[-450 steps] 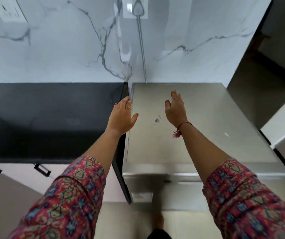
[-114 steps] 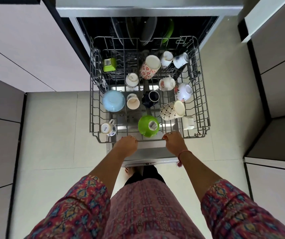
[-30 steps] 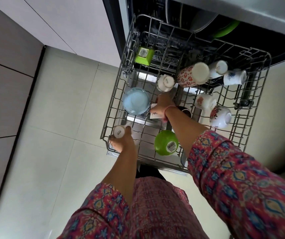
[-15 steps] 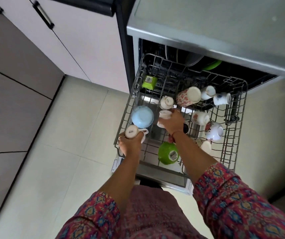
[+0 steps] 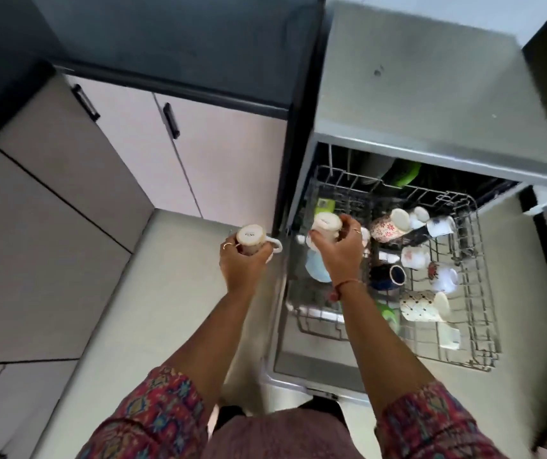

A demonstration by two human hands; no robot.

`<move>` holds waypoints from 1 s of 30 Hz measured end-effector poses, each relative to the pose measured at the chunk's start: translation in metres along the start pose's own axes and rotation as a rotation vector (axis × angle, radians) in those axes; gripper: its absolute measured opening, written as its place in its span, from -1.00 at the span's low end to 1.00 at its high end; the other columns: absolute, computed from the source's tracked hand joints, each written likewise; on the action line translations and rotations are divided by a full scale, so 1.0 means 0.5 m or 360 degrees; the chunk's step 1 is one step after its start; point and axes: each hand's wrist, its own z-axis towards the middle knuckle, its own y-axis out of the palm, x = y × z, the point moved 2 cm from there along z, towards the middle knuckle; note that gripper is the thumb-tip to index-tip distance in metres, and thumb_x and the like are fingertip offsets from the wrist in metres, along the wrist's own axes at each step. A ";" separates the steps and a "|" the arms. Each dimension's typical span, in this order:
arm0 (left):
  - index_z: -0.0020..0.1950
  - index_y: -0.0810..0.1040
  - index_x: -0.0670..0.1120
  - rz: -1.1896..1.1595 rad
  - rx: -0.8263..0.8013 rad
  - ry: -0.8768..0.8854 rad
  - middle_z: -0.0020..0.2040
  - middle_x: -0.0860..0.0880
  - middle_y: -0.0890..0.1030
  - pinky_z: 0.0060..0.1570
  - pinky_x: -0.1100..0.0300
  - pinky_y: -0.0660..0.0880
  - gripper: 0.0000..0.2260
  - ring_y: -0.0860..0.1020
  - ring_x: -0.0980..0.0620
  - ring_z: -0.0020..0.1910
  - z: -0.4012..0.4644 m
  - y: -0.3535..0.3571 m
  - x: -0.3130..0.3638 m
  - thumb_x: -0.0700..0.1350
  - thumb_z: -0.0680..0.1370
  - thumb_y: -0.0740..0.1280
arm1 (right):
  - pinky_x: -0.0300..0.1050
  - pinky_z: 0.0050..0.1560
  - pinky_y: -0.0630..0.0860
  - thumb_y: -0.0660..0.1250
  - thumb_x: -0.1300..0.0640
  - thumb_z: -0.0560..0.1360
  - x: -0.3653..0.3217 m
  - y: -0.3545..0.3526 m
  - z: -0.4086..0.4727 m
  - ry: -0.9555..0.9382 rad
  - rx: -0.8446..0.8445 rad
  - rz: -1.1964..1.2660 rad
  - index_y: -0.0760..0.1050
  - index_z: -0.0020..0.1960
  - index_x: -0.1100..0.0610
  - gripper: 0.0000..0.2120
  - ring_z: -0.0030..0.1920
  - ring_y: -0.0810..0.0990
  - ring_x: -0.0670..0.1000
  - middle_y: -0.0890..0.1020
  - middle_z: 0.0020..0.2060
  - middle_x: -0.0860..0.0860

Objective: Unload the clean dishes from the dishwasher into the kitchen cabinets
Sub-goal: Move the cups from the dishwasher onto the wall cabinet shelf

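Observation:
My left hand (image 5: 244,261) grips a white mug (image 5: 251,238) held upside down over the floor, left of the dishwasher. My right hand (image 5: 340,248) grips a second white cup (image 5: 325,226), also bottom up, lifted above the left side of the pulled-out wire rack (image 5: 474,303). In the rack lie a light blue bowl (image 5: 315,271), a red-flowered mug (image 5: 386,228), a dark blue mug (image 5: 394,276), a patterned mug (image 5: 422,306), a green bowl (image 5: 388,314) and several small white cups.
The open dishwasher door (image 5: 298,366) juts out below the rack. Lower cabinet doors with black handles (image 5: 171,120) stand to the left under a dark countertop (image 5: 179,48). The steel dishwasher top (image 5: 431,94) is at upper right. Plates, one green (image 5: 406,173), stand deep inside.
Both hands have lifted their cups out of the rack and moved up and left. The view has swung left toward the lower cabinets.

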 end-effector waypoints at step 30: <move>0.24 0.49 -0.06 -0.0093 0.0135 0.0445 0.07 0.07 0.54 -0.18 0.50 0.38 -0.50 0.49 0.13 0.03 0.581 -0.382 0.314 -0.05 0.35 0.54 | -0.28 0.07 0.53 0.56 0.17 0.32 -0.470 0.624 0.106 -0.0408 -0.0221 0.0402 0.39 0.32 0.13 -0.37 0.12 0.54 -0.03 0.51 0.21 0.07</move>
